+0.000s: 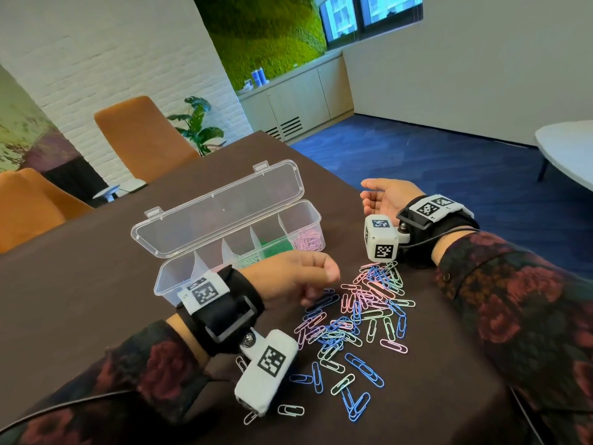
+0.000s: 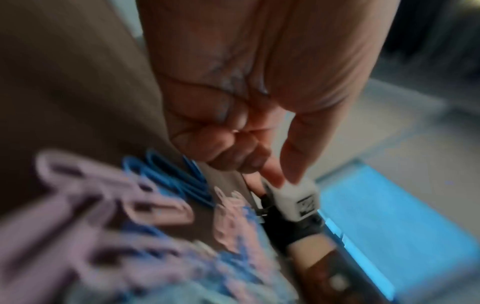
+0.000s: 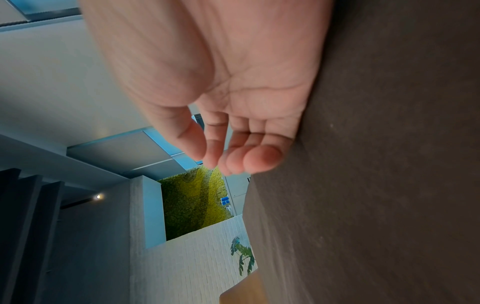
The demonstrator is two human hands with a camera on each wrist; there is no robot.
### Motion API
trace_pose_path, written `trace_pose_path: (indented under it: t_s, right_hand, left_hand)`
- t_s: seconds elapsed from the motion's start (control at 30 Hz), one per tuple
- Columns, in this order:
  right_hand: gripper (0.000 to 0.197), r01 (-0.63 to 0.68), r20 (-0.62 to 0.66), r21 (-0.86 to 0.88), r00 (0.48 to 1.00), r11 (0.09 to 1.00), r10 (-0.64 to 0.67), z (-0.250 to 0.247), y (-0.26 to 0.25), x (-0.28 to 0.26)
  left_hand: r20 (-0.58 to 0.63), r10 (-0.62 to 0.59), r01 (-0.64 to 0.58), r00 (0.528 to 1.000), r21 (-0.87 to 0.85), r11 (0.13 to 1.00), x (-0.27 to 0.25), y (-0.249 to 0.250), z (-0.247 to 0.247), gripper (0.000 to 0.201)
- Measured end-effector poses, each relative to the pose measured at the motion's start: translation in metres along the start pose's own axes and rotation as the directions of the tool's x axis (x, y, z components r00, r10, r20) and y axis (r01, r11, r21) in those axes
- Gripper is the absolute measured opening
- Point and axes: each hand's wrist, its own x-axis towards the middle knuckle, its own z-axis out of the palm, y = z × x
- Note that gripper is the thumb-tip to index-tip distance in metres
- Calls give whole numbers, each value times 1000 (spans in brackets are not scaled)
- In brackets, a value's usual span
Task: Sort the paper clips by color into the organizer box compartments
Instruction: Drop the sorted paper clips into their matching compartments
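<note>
A clear organizer box (image 1: 316, 220) stands on the brown table with its lid (image 1: 218, 207) tipped back. Pink clips (image 1: 308, 238) fill its rightmost compartment and green clips (image 1: 276, 245) the one beside it; pale clips (image 1: 248, 260) lie in the middle one. Loose paper clips (image 1: 369, 303) in blue, pink, purple and pale green are scattered in front of the box. My left hand (image 1: 305, 274) hovers over the pile's left side, fingers curled (image 2: 228, 152), with no clip visible in it. My right hand (image 1: 382, 197) rests on its side to the right of the box, empty, its fingers (image 3: 259, 160) loosely bent.
The table's right edge (image 1: 346, 184) runs close behind my right hand, with blue carpet (image 1: 449, 162) beyond it. Two orange chairs (image 1: 141, 136) (image 1: 32, 200) stand at the far left side. My left wrist covers part of the box's left compartments.
</note>
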Motion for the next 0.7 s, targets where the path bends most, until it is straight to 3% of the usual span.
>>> trace_pose_path:
  t_s: [0.03, 0.1, 0.13, 0.2, 0.3, 0.53, 0.7]
  right_hand:
    - [14, -1, -2, 1, 1000, 1000, 1, 0, 0, 0]
    - [14, 0, 0, 2, 1000, 1000, 0, 0, 0, 0]
    - [14, 2, 1, 3, 1000, 1000, -2, 0, 0, 0]
    - [13, 2, 3, 3, 1000, 1000, -2, 0, 0, -1]
    - [12, 6, 4, 2, 1000, 1000, -6, 1, 0, 0]
    - [12, 6, 9, -9, 1000, 1000, -6, 2, 0, -1]
    - [14, 9, 5, 0, 1000, 1000, -9, 1, 0, 0]
  left_hand:
    - [35, 31, -40, 999, 270, 962, 0, 4, -1, 5]
    - [128, 39, -117, 991, 687, 717, 3, 13, -2, 11]
    - [161, 34, -149, 986, 792, 593, 5, 18, -1, 17]
    - [206, 31, -198, 978, 868, 456, 8, 23, 3, 25]
    - [247, 25, -241, 969, 912, 333, 14, 24, 11, 29]
    - [236, 27, -234, 971, 930, 283, 20, 23, 14, 8]
    - [202, 5, -194, 979, 929, 315, 16, 19, 11, 5]
